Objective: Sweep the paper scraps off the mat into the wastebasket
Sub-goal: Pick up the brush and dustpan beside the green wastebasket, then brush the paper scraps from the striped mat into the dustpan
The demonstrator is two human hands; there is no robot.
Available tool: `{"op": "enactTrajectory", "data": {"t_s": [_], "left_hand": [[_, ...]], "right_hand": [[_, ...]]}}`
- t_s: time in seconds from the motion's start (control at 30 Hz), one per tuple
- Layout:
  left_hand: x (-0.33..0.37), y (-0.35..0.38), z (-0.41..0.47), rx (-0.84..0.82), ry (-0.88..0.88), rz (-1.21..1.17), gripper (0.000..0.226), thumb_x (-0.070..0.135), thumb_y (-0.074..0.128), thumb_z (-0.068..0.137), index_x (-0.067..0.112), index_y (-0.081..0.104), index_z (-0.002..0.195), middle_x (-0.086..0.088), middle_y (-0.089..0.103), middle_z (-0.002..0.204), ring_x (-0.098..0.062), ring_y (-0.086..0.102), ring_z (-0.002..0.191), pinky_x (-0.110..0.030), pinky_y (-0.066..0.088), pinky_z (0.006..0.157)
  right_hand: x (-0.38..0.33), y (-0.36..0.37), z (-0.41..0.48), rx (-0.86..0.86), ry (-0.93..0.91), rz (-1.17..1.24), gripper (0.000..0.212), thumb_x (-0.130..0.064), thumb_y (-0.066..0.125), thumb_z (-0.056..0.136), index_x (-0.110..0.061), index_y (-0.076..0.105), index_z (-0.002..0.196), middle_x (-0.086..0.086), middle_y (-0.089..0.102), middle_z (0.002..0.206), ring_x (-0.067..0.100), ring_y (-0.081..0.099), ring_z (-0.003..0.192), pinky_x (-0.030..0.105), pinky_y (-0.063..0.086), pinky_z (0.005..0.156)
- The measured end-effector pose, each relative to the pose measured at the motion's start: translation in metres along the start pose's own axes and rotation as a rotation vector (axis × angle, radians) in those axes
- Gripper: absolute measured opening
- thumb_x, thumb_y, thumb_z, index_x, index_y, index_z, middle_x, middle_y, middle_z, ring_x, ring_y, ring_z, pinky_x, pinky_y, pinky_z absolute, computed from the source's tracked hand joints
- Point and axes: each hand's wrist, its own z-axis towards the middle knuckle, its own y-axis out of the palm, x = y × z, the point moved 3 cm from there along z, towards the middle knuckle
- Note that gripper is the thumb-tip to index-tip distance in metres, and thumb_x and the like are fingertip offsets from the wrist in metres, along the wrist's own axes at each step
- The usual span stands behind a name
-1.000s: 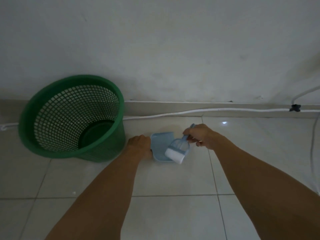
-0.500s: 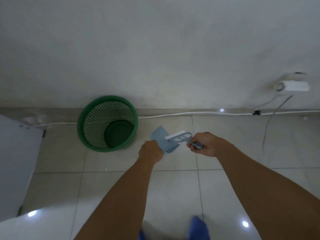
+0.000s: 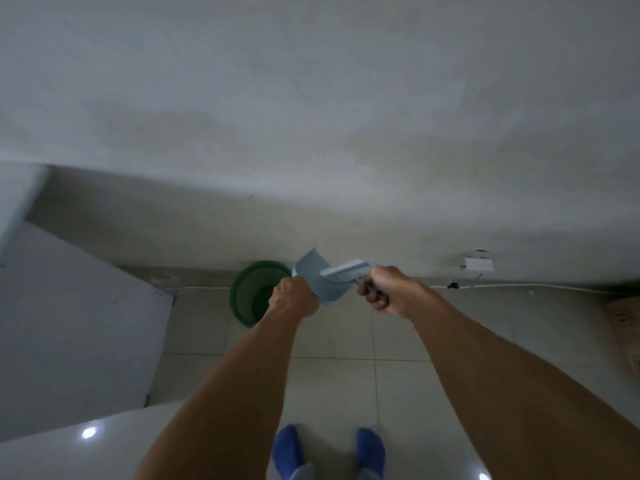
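Note:
My left hand (image 3: pixel 294 299) grips the handle of a small light-blue dustpan (image 3: pixel 313 275), held up in the air with its mouth tilted up and left. My right hand (image 3: pixel 384 289) is closed around the handle of a small blue hand brush (image 3: pixel 344 271), whose white bristles lie across the pan. The green mesh wastebasket (image 3: pixel 254 292) stands on the tiled floor by the wall, just left of and far below my left hand, which partly covers it. No paper scraps and no mat are visible.
A white table corner (image 3: pixel 79 323) fills the left side. A white cable (image 3: pixel 519 287) runs along the wall base to a wall socket (image 3: pixel 476 263). A cardboard box edge (image 3: pixel 623 313) sits at right. My blue-socked feet (image 3: pixel 329 452) stand on the grey tiles.
I have risen from a crouch to standing, so the wastebasket looks much smaller and farther. Both hands lifted the dustpan and brush off the floor and tilted the pan upward.

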Motion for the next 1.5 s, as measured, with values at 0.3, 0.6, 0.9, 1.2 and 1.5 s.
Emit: {"op": "enactTrajectory", "data": {"t_s": [0.3, 0.6, 0.9, 1.2, 1.5], "left_hand": [[0.005, -0.121, -0.111, 0.104, -0.037, -0.108, 0.047, 0.031, 0.062, 0.086, 0.005, 0.056, 0.124, -0.015, 0.062, 0.117, -0.032, 0.062, 0.106, -0.039, 0.055, 0.089], [-0.037, -0.129, -0.222, 0.198, -0.172, -0.279, 0.057, 0.049, 0.057, 0.076, 0.016, 0.057, 0.123, -0.009, 0.065, 0.112, -0.027, 0.063, 0.094, -0.034, 0.054, 0.081], [-0.138, -0.065, -0.355, 0.371, -0.535, -0.479, 0.043, 0.034, 0.054, 0.083, 0.008, 0.059, 0.118, -0.015, 0.065, 0.114, -0.034, 0.062, 0.105, -0.038, 0.051, 0.084], [-0.291, 0.062, -0.530, 0.401, -0.900, -0.744, 0.054, 0.045, 0.050, 0.072, 0.023, 0.054, 0.121, -0.006, 0.065, 0.116, -0.029, 0.062, 0.105, -0.044, 0.053, 0.093], [-0.408, 0.180, -0.728, 0.477, -1.260, -0.940, 0.046, 0.035, 0.050, 0.084, 0.013, 0.058, 0.124, -0.013, 0.061, 0.127, -0.032, 0.058, 0.117, -0.035, 0.047, 0.092]], "right_hand": [[-0.103, 0.017, -0.144, 0.090, -0.236, -0.192, 0.021, -0.007, 0.041, 0.089, -0.010, 0.062, 0.087, 0.003, 0.047, 0.059, 0.013, 0.028, 0.042, 0.015, 0.018, 0.038], [-0.109, 0.039, -0.230, -0.001, -0.375, -0.504, 0.020, -0.014, 0.042, 0.089, -0.014, 0.060, 0.081, 0.001, 0.044, 0.057, 0.013, 0.026, 0.042, 0.019, 0.020, 0.042], [-0.030, 0.161, -0.276, -0.256, -0.629, -1.004, 0.023, -0.027, 0.051, 0.088, -0.011, 0.066, 0.080, 0.009, 0.059, 0.074, 0.022, 0.047, 0.054, 0.023, 0.034, 0.044], [0.116, 0.312, -0.397, -0.668, -0.793, -1.363, 0.019, -0.021, 0.055, 0.090, -0.010, 0.067, 0.080, 0.002, 0.042, 0.050, 0.017, 0.034, 0.039, 0.017, 0.026, 0.034], [0.301, 0.457, -0.521, -0.983, -0.828, -1.578, 0.013, -0.019, 0.054, 0.086, -0.012, 0.065, 0.082, 0.005, 0.040, 0.056, 0.016, 0.031, 0.042, 0.019, 0.023, 0.040]]}}
